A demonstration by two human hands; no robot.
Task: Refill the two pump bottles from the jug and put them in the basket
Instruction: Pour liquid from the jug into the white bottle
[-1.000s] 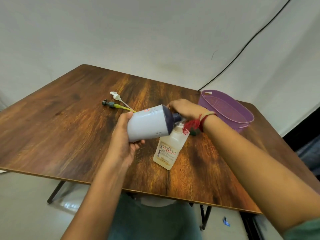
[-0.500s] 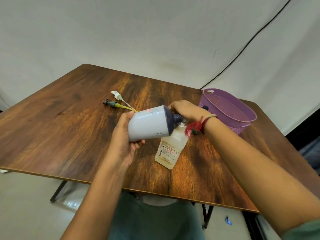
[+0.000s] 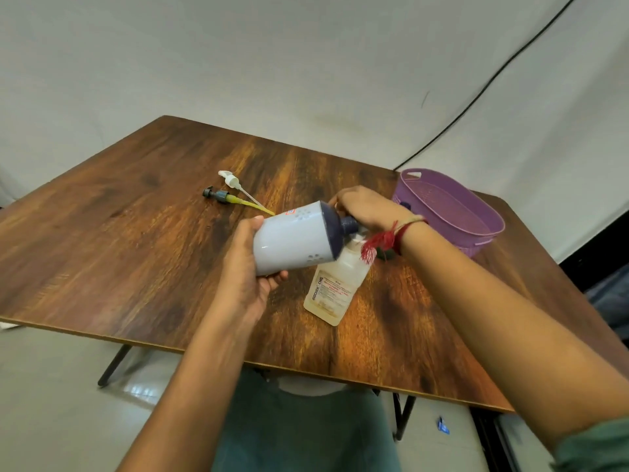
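Pale plastic container with dark blue neck [image 3: 292, 238] — left hand [image 3: 245, 267] is gripping its base, long axis lying near level, neck pointing right into the clear labelled bottle [image 3: 332, 291] — right hand [image 3: 364, 207] is gripping that bottle's top on the wooden counter [image 3: 136, 233].

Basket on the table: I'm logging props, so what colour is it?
The basket is purple, seen best in the head view.

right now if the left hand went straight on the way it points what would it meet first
Apart from the jug it grips, the left hand points up the table at the yellow pump tube; that likely comes first, though the raised hand might pass over it.
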